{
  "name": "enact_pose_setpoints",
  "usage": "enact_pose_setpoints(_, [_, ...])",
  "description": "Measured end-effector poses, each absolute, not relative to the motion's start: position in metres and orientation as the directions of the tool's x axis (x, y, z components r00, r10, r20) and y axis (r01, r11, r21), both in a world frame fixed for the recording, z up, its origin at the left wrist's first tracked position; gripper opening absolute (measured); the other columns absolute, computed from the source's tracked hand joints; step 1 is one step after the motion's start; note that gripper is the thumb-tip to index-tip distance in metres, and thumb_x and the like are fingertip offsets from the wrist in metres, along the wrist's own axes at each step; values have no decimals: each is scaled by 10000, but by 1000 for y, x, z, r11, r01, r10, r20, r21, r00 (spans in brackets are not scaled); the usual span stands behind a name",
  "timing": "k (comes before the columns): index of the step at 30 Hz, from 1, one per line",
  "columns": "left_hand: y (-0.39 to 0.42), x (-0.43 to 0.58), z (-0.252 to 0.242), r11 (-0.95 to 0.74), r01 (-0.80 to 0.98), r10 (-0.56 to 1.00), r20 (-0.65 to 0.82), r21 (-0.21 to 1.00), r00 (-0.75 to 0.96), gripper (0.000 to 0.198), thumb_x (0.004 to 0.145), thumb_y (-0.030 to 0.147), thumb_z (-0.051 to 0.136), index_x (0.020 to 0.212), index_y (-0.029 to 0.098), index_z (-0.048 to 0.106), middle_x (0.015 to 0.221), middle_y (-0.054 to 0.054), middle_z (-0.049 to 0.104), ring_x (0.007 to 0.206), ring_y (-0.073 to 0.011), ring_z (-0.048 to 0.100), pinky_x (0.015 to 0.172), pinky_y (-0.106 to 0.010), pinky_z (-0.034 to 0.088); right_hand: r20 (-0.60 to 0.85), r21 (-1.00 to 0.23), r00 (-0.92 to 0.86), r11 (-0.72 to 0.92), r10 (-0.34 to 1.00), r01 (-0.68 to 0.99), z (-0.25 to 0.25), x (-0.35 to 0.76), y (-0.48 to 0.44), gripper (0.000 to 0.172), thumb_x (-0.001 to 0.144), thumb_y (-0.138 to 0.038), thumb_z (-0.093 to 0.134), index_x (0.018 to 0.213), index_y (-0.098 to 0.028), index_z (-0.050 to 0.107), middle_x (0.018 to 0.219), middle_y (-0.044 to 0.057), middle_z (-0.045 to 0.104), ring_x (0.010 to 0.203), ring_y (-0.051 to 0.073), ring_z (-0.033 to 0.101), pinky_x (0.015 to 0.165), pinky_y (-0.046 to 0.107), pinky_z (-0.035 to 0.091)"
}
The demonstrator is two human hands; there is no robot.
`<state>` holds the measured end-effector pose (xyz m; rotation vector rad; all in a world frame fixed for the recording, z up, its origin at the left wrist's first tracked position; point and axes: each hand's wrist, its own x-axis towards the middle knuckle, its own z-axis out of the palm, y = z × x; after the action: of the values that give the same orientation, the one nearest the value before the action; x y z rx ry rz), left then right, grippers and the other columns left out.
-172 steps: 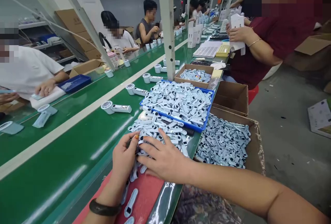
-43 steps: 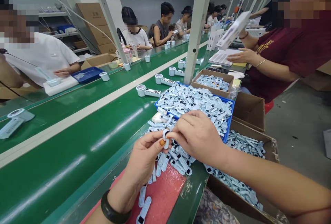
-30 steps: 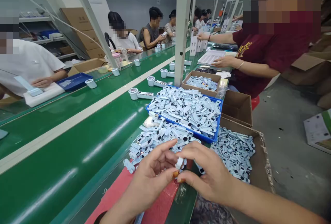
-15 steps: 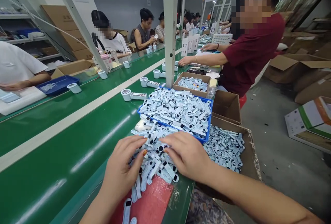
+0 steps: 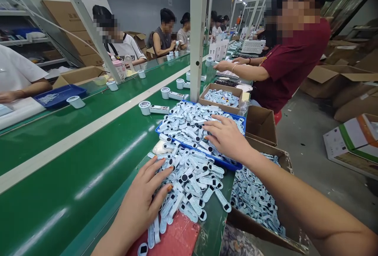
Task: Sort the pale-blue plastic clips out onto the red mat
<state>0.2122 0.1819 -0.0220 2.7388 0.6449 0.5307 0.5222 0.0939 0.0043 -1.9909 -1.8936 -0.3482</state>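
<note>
The left hand (image 5: 144,201) lies flat on the near edge of a loose pile (image 5: 189,181) of pale blue plastic pieces, its fingers (image 5: 161,171) spread and slack, gripping nothing; the pieces sit under and just past the fingertips. Under the heel of that hand a red mat (image 5: 177,240) shows, with a few pieces lying on it. To the right of the pile, off the edge of the desk (image 5: 73,193), an open carton (image 5: 265,232) holds more of the same pieces. Beyond the pile, the right hand (image 5: 226,136) rests palm down on the heaped pieces in a blue tray (image 5: 227,165), fingers (image 5: 211,128) spread and pointing left, closed on nothing (whether a piece is tucked under the palm cannot be told). Just left of the pile's far end lies a small white lump (image 5: 161,147). Past the right fingers stands a white post (image 5: 197,35), and behind it a small box (image 5: 221,98) of pieces. On the green belt left of the tray lies a round-headed device (image 5: 153,109), with more farther along. A person in a dark red shirt (image 5: 289,63) works beyond the box, and others sit across the belt.
</note>
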Motion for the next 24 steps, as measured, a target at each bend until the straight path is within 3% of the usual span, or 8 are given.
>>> enact_pose_setpoints(6, [184,211,-25,-858,376,477,270,349,836,378,1012,366,486,1383,397,546,1523,-14,484,1468,-326,360,1095,-610,475,398,-312,157,-28,904,950,3,549,102,299,989,-253,553,1266,-220,658,1345,53,655,1282,275,550,1074,496,448])
enact_pose_setpoints(13, [185,212,-26,-865,372,469,278,336,838,385,1006,361,492,1386,389,549,1515,-28,491,1458,-339,374,1084,-603,489,394,-535,351,-99,849,839,4,556,106,210,963,-273,558,1103,-228,708,1154,58,718,1079,249,644,903,411,514])
enact_pose_setpoints(24, [185,212,-25,-872,357,462,321,334,827,371,994,375,508,1359,407,570,1488,-14,527,1423,-337,433,1047,-590,525,429,-612,443,-107,787,784,7,557,104,235,943,-307,565,1115,-237,708,1117,50,740,1020,237,675,871,389,518])
